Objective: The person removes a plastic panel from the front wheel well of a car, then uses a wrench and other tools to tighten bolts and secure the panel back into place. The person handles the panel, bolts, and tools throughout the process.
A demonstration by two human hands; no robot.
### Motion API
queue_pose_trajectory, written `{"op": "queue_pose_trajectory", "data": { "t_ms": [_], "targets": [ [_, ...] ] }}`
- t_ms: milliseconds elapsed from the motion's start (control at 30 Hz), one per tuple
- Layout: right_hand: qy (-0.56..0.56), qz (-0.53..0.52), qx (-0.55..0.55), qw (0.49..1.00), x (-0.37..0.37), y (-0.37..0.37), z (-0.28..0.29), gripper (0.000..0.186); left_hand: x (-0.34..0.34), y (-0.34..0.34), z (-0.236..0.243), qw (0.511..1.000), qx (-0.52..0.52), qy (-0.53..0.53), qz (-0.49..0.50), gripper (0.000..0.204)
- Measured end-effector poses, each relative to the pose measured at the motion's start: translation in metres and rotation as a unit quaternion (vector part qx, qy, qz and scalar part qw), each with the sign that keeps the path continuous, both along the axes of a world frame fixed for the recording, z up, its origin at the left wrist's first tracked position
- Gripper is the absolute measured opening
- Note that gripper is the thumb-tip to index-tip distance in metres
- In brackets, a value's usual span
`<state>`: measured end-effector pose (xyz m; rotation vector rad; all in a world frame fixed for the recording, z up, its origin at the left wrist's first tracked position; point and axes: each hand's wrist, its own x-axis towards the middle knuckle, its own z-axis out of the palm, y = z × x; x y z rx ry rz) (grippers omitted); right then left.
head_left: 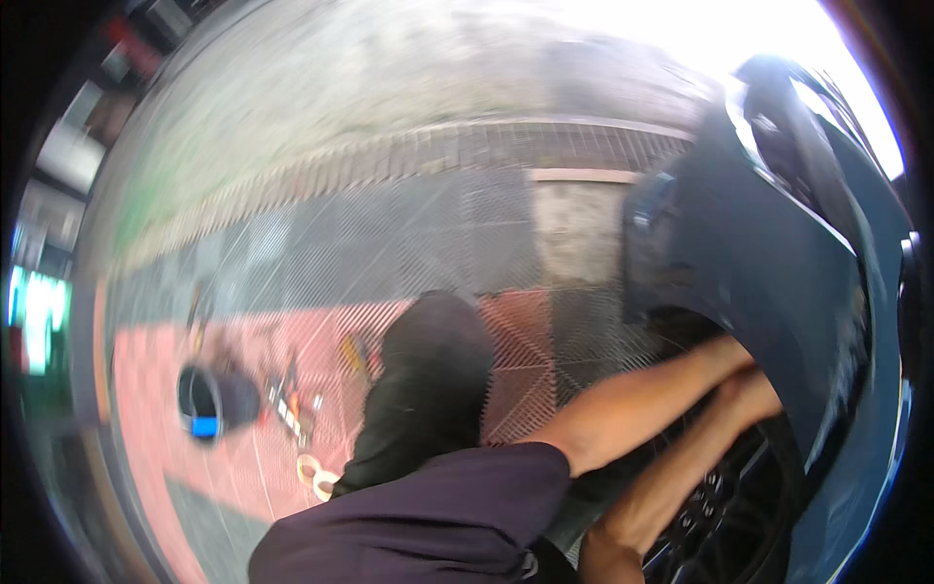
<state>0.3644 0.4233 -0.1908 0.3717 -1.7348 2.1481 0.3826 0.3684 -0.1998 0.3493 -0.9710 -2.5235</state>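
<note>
Both hands are hidden behind the blue-grey fender (pixel 739 253) on the right side of the tiled floor (pixel 520 336), so I cannot tell whether they grip anything; the left forearm (pixel 637 409) and right forearm (pixel 676 472) reach in beside the dark wheel (pixel 725 506). A slip in that tight gap could scrape the wrists on the arch edge. The lower picture edge cuts off the wheel, and blur obscures the tools (pixel 289 409) beside a bucket (pixel 239 401) toward the floor's left edge.

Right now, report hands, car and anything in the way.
Both hands out of sight; forearms extend behind blue-grey car panel. Black wheel beside them. Panel blocks view of fingers; bucket off left.
</note>
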Motion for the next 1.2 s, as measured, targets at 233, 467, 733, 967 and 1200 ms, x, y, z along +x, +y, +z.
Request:
{"op": "queue_pose_trajectory", "data": {
  "t_ms": [233,467,733,967,1200],
  "targets": [
    [0.104,0.055,0.001,0.993,0.005,-0.002,0.007,0.036,0.059,0.017,0.002,0.979,-0.108,-0.150,0.085,0.041],
    [0.075,-0.022,0.041,0.996,-0.016,0.002,-0.002,0.040,0.203,0.015,0.023,0.914,-0.342,-0.198,0.092,0.035],
    [0.102,-0.013,0.062,0.993,-0.038,0.000,-0.008,0.035,0.511,0.068,0.077,0.874,-0.119,-0.239,0.406,0.034],
    [0.126,0.006,0.090,0.988,-0.017,-0.019,-0.017,0.032,0.679,0.157,-0.173,0.534,0.056,-0.557,0.634,0.031],
    [0.149,0.031,0.112,0.982,0.003,-0.038,-0.017,0.029,0.701,0.202,-0.296,0.581,0.051,-0.595,0.553,0.030]
  ]
}}
